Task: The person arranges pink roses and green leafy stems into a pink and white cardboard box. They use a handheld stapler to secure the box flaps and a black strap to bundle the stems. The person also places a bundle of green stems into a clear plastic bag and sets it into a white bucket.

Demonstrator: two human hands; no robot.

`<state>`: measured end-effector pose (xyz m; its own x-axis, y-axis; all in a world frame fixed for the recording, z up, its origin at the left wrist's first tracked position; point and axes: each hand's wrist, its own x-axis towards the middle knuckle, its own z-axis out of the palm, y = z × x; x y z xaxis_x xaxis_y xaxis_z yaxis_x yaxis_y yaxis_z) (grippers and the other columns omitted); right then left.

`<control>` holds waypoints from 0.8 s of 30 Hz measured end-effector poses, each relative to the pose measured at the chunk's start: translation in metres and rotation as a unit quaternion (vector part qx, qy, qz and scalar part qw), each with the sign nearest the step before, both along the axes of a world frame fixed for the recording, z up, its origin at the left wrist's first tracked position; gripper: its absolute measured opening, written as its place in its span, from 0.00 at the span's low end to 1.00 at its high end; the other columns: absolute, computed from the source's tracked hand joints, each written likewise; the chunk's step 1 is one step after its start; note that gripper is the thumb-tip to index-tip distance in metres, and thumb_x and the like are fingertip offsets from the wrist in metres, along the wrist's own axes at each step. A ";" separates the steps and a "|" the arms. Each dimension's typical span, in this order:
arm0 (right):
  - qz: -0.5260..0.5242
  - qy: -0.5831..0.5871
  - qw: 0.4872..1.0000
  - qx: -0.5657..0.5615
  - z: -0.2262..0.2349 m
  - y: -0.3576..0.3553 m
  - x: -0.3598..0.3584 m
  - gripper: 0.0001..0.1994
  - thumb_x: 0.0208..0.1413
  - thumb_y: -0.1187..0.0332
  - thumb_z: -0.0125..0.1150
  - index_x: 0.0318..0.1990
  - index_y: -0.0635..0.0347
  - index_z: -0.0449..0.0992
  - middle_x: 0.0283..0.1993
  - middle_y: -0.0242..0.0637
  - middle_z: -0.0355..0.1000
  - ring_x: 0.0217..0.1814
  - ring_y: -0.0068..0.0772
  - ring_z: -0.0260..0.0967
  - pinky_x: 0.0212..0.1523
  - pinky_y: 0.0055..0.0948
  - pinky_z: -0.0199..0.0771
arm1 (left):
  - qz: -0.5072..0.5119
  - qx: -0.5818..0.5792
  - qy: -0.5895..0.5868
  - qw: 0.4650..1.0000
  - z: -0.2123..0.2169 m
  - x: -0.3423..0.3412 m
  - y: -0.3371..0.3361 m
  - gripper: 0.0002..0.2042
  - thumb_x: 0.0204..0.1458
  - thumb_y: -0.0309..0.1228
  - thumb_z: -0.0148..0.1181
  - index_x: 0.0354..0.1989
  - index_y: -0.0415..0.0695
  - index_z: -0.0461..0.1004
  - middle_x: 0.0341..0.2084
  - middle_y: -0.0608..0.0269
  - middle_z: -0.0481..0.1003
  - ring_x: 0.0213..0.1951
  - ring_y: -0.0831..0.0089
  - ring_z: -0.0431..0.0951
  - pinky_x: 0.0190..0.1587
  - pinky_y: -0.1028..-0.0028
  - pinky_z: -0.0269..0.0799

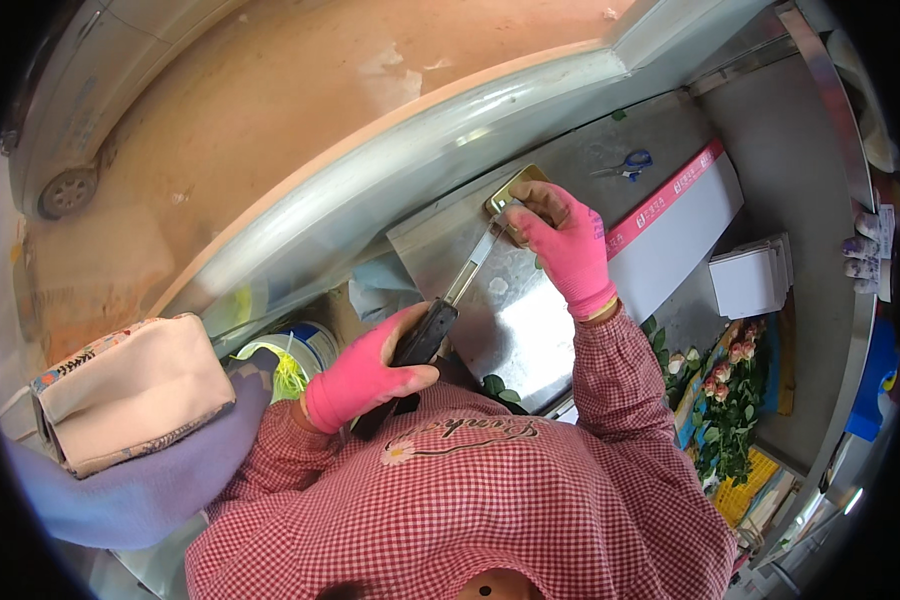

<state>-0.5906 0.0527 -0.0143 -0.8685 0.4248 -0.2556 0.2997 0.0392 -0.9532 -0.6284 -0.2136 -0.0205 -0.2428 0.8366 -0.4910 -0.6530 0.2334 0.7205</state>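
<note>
My left hand [365, 372], in a pink glove with bare fingertips, is wrapped round the black body of what looks like an opened stapler [427, 333]. Its long metal rail [475, 262] points away from me, up to my right hand [568, 238]. That hand wears a matching glove. Its bare fingers are pinched at the rail's far end around a small silvery piece I cannot make out. Just behind those fingertips, a shallow gold-coloured box [518, 186] lies on the metal worktop [440, 240], partly hidden by the hand.
Blue-handled scissors [635, 163] lie at the back. A long white box with a red edge [675, 225] and white cards [748, 280] are to the right, above pink roses [735, 365]. At left are a beige bag [140, 375] and a bucket [305, 350].
</note>
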 end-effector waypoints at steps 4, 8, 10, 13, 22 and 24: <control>0.017 -0.034 0.996 0.076 0.001 -0.003 0.001 0.14 0.57 0.71 0.61 0.50 0.67 0.75 0.36 0.34 0.77 0.36 0.18 0.71 0.39 0.19 0.72 | 0.003 -0.017 0.025 1.000 -0.002 0.003 -0.004 0.43 0.45 0.36 0.68 0.68 0.35 0.52 0.47 0.64 0.68 0.48 0.77 0.69 0.55 0.74 0.65; 0.015 -0.033 0.994 0.104 0.005 -0.011 0.002 0.15 0.57 0.70 0.62 0.50 0.67 0.75 0.37 0.36 0.78 0.37 0.18 0.72 0.39 0.20 0.73 | 0.001 -0.018 0.050 0.999 -0.011 0.006 -0.010 0.44 0.45 0.37 0.69 0.68 0.35 0.52 0.47 0.64 0.68 0.48 0.76 0.69 0.55 0.74 0.65; 0.010 -0.025 0.994 0.106 0.005 -0.014 0.002 0.15 0.57 0.70 0.62 0.50 0.67 0.75 0.38 0.36 0.78 0.37 0.19 0.73 0.40 0.20 0.73 | -0.002 -0.017 0.067 0.998 -0.012 0.006 -0.012 0.44 0.45 0.38 0.69 0.69 0.35 0.52 0.47 0.63 0.68 0.48 0.76 0.69 0.55 0.74 0.65; 0.008 -0.026 0.993 0.111 0.005 -0.017 0.005 0.15 0.57 0.70 0.62 0.50 0.67 0.75 0.39 0.36 0.78 0.39 0.19 0.74 0.40 0.20 0.74 | -0.003 -0.016 0.069 0.997 -0.010 0.006 -0.012 0.45 0.45 0.39 0.70 0.69 0.35 0.52 0.47 0.63 0.68 0.48 0.76 0.69 0.55 0.74 0.65; 0.084 -0.091 0.980 0.154 -0.012 -0.009 0.009 0.17 0.55 0.64 0.65 0.50 0.63 0.76 0.44 0.39 0.78 0.39 0.28 0.76 0.42 0.26 0.75 | 0.004 -0.017 0.037 0.999 -0.008 0.006 -0.009 0.44 0.45 0.38 0.68 0.69 0.35 0.52 0.47 0.63 0.68 0.48 0.76 0.69 0.55 0.74 0.65; 0.143 -0.078 0.970 0.181 -0.009 -0.015 0.007 0.18 0.54 0.63 0.66 0.50 0.61 0.76 0.48 0.41 0.77 0.42 0.32 0.76 0.44 0.29 0.75 | 0.031 -0.001 0.011 0.999 -0.012 0.007 -0.008 0.42 0.46 0.35 0.67 0.69 0.35 0.52 0.47 0.64 0.68 0.48 0.76 0.69 0.55 0.74 0.65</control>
